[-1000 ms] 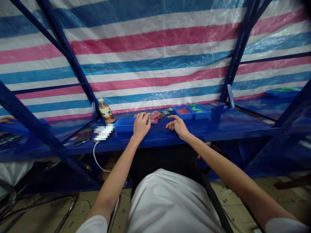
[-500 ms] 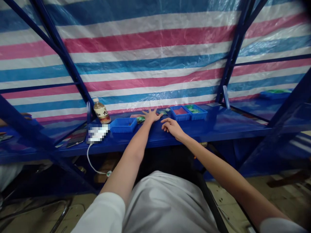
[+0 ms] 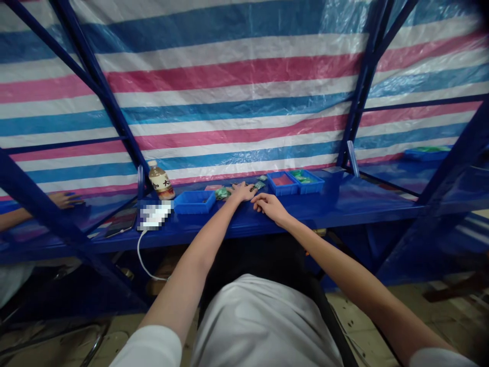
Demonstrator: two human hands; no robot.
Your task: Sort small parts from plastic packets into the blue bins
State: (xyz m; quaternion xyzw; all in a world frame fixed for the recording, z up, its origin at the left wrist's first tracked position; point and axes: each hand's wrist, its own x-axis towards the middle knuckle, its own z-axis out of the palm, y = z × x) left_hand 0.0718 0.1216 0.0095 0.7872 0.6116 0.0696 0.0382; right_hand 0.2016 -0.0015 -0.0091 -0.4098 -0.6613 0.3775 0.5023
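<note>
My left hand (image 3: 243, 192) lies palm down on the blue bench (image 3: 305, 206), its fingers spread over small dark bits and packets. Green-and-clear plastic packets (image 3: 222, 193) lie just left of it, and a few more small packets (image 3: 261, 179) are beyond its right side. Close to the left fingertips, my right hand (image 3: 270, 206) hovers at the bench's front part with its fingers curled in. Whatever those fingers hold, if anything, is hidden.
A blue tray (image 3: 194, 202) stands left. At right are a tray with a reddish bottom (image 3: 282, 183) and a tray of green packets (image 3: 306, 181). A drink bottle (image 3: 161, 181), phone (image 3: 121, 223) and cabled white object (image 3: 155, 215) sit left. Another person's hand (image 3: 63, 200) is beyond the frame post.
My left hand has slid right and nearer, closer to my right hand. The right hand's fingers are curled more tightly. Another person's hand has come further into view at left.
</note>
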